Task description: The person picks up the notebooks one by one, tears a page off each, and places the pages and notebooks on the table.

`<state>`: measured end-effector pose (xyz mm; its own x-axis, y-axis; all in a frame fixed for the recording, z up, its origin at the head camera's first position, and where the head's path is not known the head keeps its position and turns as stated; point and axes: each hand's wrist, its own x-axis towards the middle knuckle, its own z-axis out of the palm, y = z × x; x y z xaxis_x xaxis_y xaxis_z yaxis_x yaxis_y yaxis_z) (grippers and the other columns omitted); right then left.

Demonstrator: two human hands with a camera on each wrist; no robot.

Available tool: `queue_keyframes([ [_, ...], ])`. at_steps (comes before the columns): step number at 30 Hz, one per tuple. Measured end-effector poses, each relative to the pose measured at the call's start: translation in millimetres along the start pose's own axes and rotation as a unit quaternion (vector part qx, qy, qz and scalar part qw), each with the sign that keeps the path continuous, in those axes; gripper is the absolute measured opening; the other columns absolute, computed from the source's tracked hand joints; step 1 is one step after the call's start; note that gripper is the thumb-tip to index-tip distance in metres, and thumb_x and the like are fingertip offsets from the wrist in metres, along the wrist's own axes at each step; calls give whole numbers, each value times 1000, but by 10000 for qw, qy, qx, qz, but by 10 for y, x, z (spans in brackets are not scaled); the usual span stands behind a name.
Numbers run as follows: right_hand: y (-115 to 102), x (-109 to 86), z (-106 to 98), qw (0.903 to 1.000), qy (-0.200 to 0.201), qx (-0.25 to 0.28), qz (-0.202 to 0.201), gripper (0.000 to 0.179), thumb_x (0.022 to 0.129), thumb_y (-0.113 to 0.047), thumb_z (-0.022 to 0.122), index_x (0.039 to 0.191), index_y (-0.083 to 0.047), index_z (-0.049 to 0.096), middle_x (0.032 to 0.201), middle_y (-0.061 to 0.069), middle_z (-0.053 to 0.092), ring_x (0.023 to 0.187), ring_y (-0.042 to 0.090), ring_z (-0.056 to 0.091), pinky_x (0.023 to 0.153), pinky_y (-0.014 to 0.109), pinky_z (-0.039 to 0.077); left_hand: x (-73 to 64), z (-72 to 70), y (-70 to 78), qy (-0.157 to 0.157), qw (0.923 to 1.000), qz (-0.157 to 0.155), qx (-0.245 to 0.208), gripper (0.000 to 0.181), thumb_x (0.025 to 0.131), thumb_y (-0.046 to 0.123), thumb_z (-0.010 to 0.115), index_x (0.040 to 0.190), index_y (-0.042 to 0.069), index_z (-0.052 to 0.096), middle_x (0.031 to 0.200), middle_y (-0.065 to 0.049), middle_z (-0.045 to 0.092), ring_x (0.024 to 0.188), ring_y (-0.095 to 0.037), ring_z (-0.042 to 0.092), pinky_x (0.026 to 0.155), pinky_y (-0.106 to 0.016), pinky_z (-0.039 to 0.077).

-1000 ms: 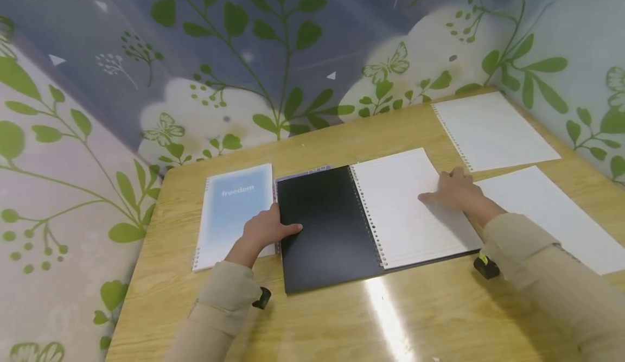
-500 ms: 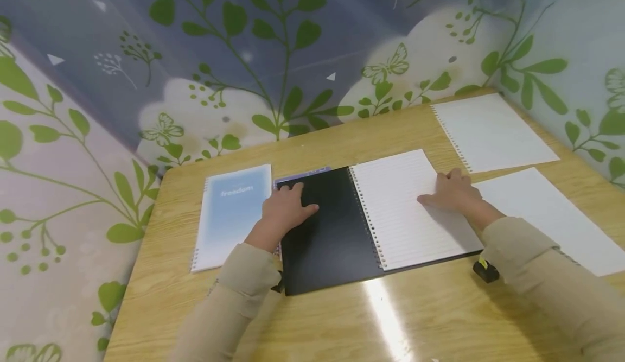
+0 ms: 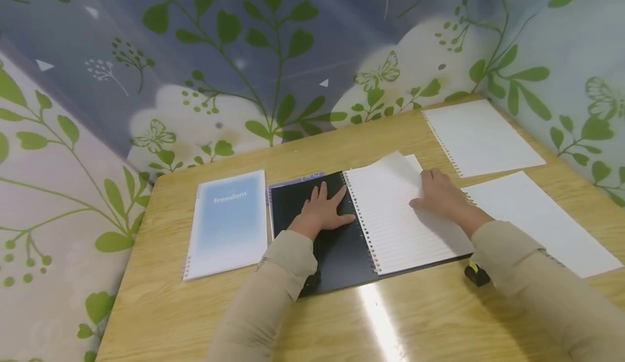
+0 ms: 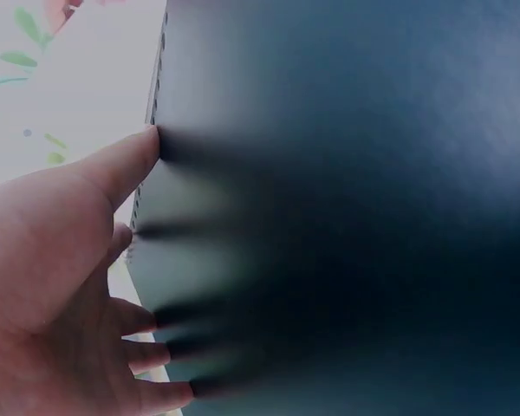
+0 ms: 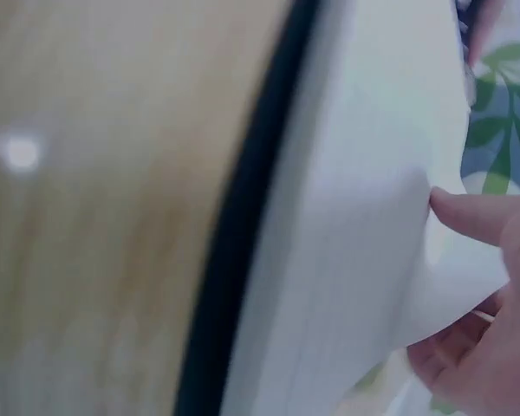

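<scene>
A spiral notebook lies spread out, its black cover (image 3: 337,259) on the left and a lined white page (image 3: 400,221) on the right. My left hand (image 3: 322,213) rests with spread fingers on the black cover beside the wire binding; in the left wrist view the fingertips (image 4: 143,316) touch its dark surface. At the page's upper right edge, my right hand (image 3: 444,196) pinches the sheet, whose top corner is bent up. The right wrist view shows the thumb (image 5: 468,212) on one face of the curved sheet (image 5: 355,225) and the fingers behind it.
A blue-and-white notebook marked "freedom" (image 3: 227,221) lies to the left. A purple-edged item (image 3: 298,180) pokes out beneath the black cover. Two loose hole-edged sheets, one farther back (image 3: 483,137) and one nearer (image 3: 542,221), lie right on the wooden table (image 3: 195,318).
My left hand has moved right across the black cover, from its outer edge to near the binding. My right hand has lifted the page's upper right part off the pages below.
</scene>
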<state>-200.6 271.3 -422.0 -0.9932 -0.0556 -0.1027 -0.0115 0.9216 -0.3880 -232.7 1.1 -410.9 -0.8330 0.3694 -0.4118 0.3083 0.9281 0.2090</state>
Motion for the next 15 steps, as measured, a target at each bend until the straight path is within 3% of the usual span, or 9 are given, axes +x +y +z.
queue_keyframes([
  [3,53,29,-60,9990,14,436,70,64,92,-34,50,127,17,34,124,37,41,112,50,42,95,56,36,16,-3,6,1,10000,28,2,77,87,60,46,147,37,4,156,-12,-9,143,-32,-4,114,-51,14],
  [6,114,42,-97,9951,182,927,300,50,97,-39,38,113,7,47,106,28,52,91,36,50,75,43,43,24,-6,9,-12,10000,25,67,78,87,60,46,147,37,3,156,-12,-8,143,-32,-4,114,-51,15],
  [9,155,68,-98,9894,203,1365,457,43,98,-40,35,90,1,47,81,17,46,71,24,41,59,31,33,23,-8,3,15,9999,-40,135,79,86,61,47,147,37,3,156,-12,-8,143,-32,-2,113,-51,16],
  [13,203,126,-57,9845,-30,1666,544,43,99,-39,34,93,2,48,87,18,47,75,25,40,61,31,32,32,24,-19,133,9996,-43,229,80,85,62,47,148,36,3,156,-13,-5,143,-33,0,113,-52,18],
  [15,228,150,-35,9842,-167,1676,543,48,99,-39,32,106,6,50,104,25,51,85,29,44,68,36,38,41,59,-24,173,9993,-44,334,81,85,62,46,148,35,2,156,-13,-5,143,-34,1,112,-52,19],
])
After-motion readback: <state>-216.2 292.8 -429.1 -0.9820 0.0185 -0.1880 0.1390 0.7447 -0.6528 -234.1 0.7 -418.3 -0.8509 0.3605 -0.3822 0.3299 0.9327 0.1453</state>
